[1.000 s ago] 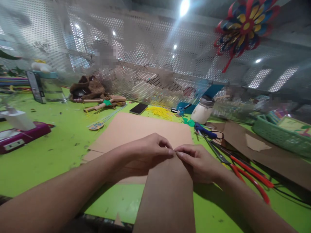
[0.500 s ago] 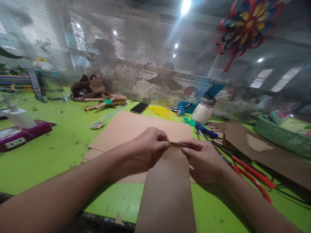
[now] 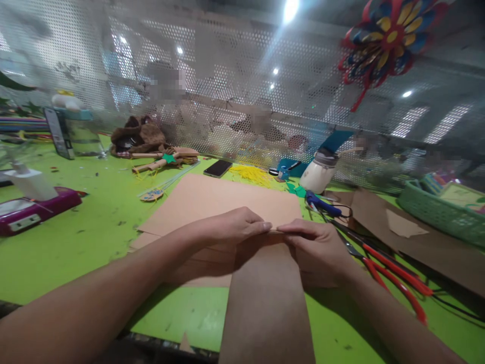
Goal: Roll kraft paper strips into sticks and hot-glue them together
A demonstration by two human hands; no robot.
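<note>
A long strip of brown kraft paper [image 3: 269,303] runs from the near table edge up to both hands, its far end folded over. My left hand [image 3: 242,225] is closed on that folded end, thumb and fingers pressed together. At the right of the same fold, my right hand [image 3: 318,242] pinches the paper between thumb and fingers. Both hands rest over a stack of light brown paper sheets [image 3: 227,194] lying on the table. The underside of the fold is hidden by the fingers.
Scissors with red handles [image 3: 397,275] and a blue glue gun [image 3: 322,203] lie to the right, near a green basket [image 3: 443,212]. A phone [image 3: 217,168] and yellow paper shreds [image 3: 250,174] sit behind the stack. At left is a purple power strip [image 3: 41,210] on the green table [image 3: 106,237].
Both hands have lowered the folded end slightly toward the stack, and the fingertips now press it flatter. The strip's near part has shifted a little to the right.
</note>
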